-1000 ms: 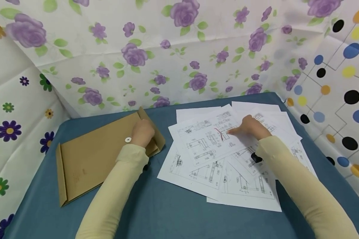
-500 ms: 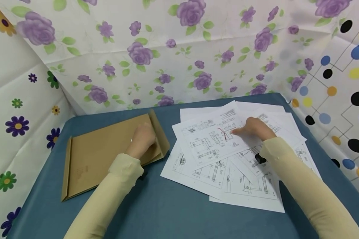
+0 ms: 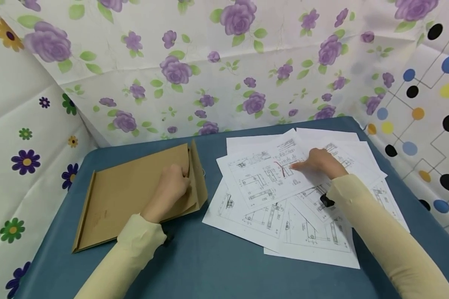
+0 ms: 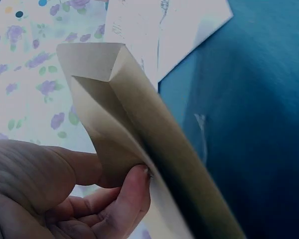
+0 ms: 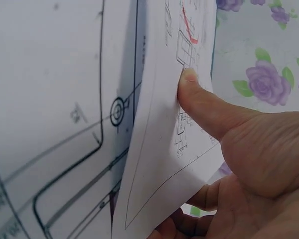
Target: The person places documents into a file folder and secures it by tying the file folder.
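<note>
A brown paper document envelope (image 3: 134, 187) lies at the left with its flap (image 3: 199, 176) raised. My left hand (image 3: 168, 189) pinches the front panel at the envelope's mouth between thumb and fingers. The left wrist view shows the mouth gaping, the front panel (image 4: 114, 134) bowed away from the back. On the right, my right hand (image 3: 319, 162) holds the uppermost drawing sheet (image 3: 258, 176), its thumb on the printed face and its fingers beneath, as the right wrist view shows. A red check mark (image 3: 280, 169) is on that sheet, left of the thumb.
Several more printed drawing sheets (image 3: 310, 245) lie overlapping under the held one. A blue cloth (image 3: 217, 265) covers the table. Patterned sheeting (image 3: 224, 74) hangs behind and at both sides. A thin white string (image 4: 203, 134) shows beside the envelope flap.
My left hand has shifted left and nearer me along the envelope's mouth, and the flap stands more upright. The right hand keeps its hold on the top sheet in nearly the same place.
</note>
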{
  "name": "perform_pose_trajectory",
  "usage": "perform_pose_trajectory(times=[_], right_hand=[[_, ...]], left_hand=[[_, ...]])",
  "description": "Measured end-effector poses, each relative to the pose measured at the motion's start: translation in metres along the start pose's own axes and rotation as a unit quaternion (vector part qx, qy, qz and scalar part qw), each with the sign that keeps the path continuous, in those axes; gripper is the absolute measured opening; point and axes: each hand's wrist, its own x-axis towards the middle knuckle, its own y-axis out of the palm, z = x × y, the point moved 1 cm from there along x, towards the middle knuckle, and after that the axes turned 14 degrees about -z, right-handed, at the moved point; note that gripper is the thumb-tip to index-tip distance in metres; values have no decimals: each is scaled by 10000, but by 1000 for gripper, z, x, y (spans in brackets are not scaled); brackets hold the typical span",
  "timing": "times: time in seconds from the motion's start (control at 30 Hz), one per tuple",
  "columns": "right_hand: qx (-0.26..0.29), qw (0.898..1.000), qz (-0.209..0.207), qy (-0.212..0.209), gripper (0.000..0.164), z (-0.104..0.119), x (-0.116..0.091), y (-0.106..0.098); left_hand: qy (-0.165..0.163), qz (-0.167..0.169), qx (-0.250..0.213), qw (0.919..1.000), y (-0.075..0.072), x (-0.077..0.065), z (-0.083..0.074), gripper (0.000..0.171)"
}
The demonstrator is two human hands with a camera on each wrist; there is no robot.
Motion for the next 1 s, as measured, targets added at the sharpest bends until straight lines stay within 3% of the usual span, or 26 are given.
perform_pose_trajectory(times=[0.23, 0.53, 0.6, 0.77, 1.0], right_hand=[[108, 9997, -182, -124, 101, 1, -2, 1], [512, 9982, -297, -66, 93, -8, -2, -1], [608, 9973, -408, -107, 86, -11, -3, -3], [818, 9939, -686, -267, 39, -19, -5, -7], [1194, 9865, -946, -601, 31, -25, -16, -29]], left_hand=[[3, -82, -45, 10000, -7, -13, 15, 45], [-511, 109, 243, 9983, -12, -22, 27, 46], [-605, 165, 306, 9976, -11, -23, 29, 46], [-579, 222, 427, 9972, -10, -25, 33, 46], [-584, 199, 474, 9970, -10, -29, 37, 49]])
